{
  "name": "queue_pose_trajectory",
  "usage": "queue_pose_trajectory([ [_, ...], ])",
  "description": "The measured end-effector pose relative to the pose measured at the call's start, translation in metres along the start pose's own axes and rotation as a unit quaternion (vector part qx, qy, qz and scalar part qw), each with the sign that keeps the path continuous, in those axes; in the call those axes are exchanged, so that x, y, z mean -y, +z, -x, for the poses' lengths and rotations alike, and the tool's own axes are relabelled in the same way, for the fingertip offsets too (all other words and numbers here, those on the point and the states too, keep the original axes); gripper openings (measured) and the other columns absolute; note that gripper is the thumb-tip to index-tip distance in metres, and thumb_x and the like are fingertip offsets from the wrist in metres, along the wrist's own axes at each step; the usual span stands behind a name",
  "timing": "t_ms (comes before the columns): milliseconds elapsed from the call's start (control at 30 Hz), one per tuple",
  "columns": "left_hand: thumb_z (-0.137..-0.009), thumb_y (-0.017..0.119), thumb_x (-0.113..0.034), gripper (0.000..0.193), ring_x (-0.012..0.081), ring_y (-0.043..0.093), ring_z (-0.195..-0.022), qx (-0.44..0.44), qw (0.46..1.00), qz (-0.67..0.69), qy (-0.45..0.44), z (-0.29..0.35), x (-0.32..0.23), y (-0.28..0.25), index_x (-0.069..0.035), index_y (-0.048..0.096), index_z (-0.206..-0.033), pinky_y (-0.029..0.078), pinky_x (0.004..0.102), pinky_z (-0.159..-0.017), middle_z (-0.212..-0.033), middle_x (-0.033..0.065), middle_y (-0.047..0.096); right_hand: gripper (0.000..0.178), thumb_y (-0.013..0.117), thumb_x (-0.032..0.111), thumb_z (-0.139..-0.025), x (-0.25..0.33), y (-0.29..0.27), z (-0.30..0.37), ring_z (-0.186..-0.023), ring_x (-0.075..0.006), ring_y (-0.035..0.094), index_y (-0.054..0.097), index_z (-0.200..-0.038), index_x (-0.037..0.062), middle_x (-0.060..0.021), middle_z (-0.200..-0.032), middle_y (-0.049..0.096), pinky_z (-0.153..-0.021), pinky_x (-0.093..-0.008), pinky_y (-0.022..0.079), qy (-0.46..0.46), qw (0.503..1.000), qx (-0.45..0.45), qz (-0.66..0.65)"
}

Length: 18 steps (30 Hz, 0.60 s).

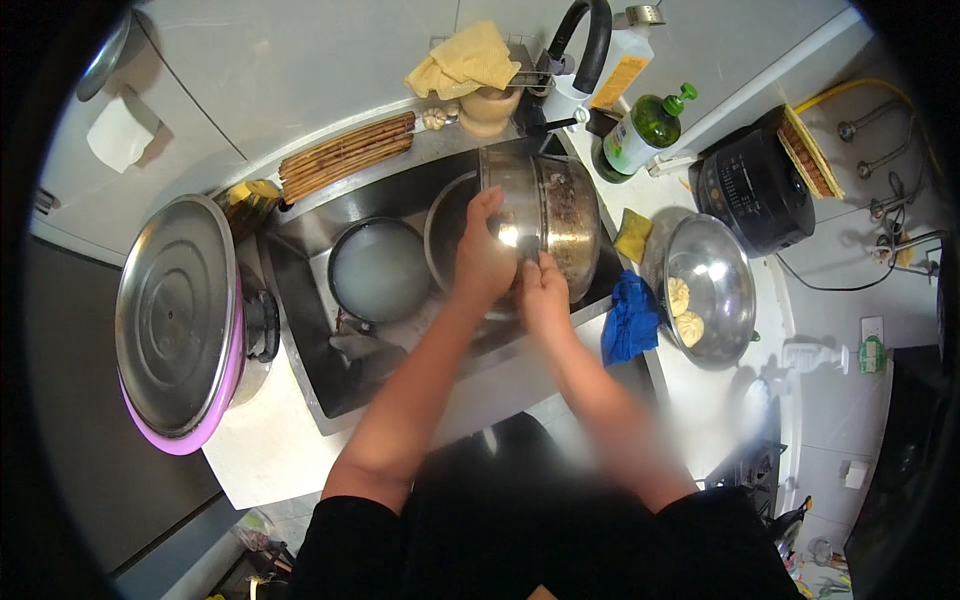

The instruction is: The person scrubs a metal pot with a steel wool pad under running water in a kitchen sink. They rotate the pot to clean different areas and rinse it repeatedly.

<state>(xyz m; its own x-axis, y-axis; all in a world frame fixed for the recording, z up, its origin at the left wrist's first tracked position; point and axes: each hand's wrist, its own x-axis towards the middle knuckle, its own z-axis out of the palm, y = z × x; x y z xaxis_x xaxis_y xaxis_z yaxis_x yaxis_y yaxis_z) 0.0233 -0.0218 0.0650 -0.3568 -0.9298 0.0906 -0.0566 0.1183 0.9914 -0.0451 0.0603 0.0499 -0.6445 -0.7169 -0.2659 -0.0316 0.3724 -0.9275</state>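
Observation:
A large stainless steel pot (568, 215) is tipped on its side over the right half of the sink (310, 370). Brown stains mark its wall, and a raised seam runs around it. My left hand (484, 255) is closed on the pot's near side, fingers pointing up along the wall. Close beside it, my right hand (545, 295) grips the pot low down, its fingertips near what looks like a handle. Behind the pot, a round metal rim (436, 235) shows in part. A dark-rimmed pan (380, 270) of cloudy water sits in the sink's left half.
Right of the sink are a blue cloth (630, 318), a sponge (633, 236), a steel bowl (735, 290) with buns and a black cooker (755, 190). A green soap bottle (650, 135) and black faucet (595, 45) stand behind. A lidded pot (175, 310) is at left.

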Motion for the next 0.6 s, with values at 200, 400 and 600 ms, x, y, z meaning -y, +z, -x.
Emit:
queue_pose_trajectory([
  [200,-0.066,0.047,0.014,0.07,0.0259,0.047,-0.126,0.003,1.0,-0.008,-0.025,0.0,-0.003,-0.001,-0.011,0.039,-0.131,0.038,0.0315,-0.099,-0.132,0.0167,0.052,0.021,0.043,0.016,-0.096,0.01,0.005,-0.005,-0.068,-0.0301,0.059,0.057,-0.099,0.0016,-0.0176,-0.075,0.061,-0.065,-0.0394,0.046,-0.016,0.999,-0.022,0.022],
  [400,-0.067,0.047,0.015,0.07,0.0264,0.046,-0.126,0.001,1.0,0.015,-0.028,0.002,0.004,-0.001,-0.011,0.039,-0.131,0.038,0.0314,-0.099,-0.133,0.0158,0.051,0.02,0.043,0.016,-0.094,-0.005,0.004,0.006,-0.074,-0.0371,0.061,0.057,-0.099,0.0015,-0.0204,-0.078,0.062,-0.068,-0.0431,0.046,-0.041,0.999,-0.02,0.026],
  [600,-0.066,0.046,0.015,0.07,0.0273,0.045,-0.128,0.008,1.0,0.019,-0.016,0.004,0.002,-0.003,-0.01,0.039,-0.131,0.034,0.0314,-0.103,-0.132,0.0159,0.051,0.021,0.043,0.017,-0.095,-0.004,0.002,-0.003,-0.071,-0.0353,0.06,0.057,-0.101,0.0025,-0.0192,-0.076,0.061,-0.067,-0.0425,0.045,-0.103,0.992,-0.034,0.062],
])
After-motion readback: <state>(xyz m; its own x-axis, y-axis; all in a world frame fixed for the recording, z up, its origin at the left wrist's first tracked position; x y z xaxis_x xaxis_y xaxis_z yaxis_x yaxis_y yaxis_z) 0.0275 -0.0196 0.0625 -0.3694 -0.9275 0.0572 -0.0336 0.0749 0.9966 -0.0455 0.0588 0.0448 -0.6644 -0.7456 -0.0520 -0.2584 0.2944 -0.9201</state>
